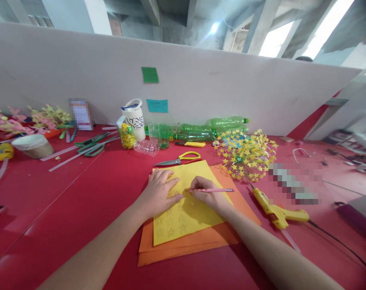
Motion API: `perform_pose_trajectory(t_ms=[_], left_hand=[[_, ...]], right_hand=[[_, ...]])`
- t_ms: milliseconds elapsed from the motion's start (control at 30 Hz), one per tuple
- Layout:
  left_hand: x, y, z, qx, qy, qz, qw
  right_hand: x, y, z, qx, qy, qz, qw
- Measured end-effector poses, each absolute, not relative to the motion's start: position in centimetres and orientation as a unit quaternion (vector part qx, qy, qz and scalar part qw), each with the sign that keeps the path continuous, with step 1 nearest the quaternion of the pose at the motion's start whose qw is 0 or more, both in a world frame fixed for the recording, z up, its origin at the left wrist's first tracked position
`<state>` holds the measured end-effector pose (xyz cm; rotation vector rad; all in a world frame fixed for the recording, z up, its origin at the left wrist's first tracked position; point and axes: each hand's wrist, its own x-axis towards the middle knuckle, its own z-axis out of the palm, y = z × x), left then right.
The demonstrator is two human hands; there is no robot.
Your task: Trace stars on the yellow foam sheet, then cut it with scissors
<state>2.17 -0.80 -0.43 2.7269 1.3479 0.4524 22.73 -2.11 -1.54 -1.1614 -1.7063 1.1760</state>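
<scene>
The person's forearms (110, 241) come nearest the camera, slanting in over a red table (65, 209). The left hand (162, 194) lies spread and gripping nothing on a yellow sheet (198, 215), hiding its left part. The right hand (207, 193) pinches a pencil (217, 190), its point at the same sheet, where star outlines show lower left. Orange paper (183, 253) sticks out underneath.

Just beyond the sheet lie yellow-handled scissors (179, 160), then a cutter (190, 144) and green bottles (198, 133) along the partition (207, 88). A bunch of yellow stars (249, 155) crowds the paper's upper right; a glue gun (279, 211) lies near the right forearm. Farther left are a white cup (137, 123), green scissors (95, 149) and a bowl (34, 146).
</scene>
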Motion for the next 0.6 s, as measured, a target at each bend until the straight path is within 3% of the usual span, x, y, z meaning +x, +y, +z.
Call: perform_pose_trajectory(t_ms=[600], left_hand=[[2.26,-1.21,-0.67,0.896,0.421,0.12,0.073]], right_hand=[[22.29,-2.5,-2.02,-0.457,-0.647,0.484,0.372]])
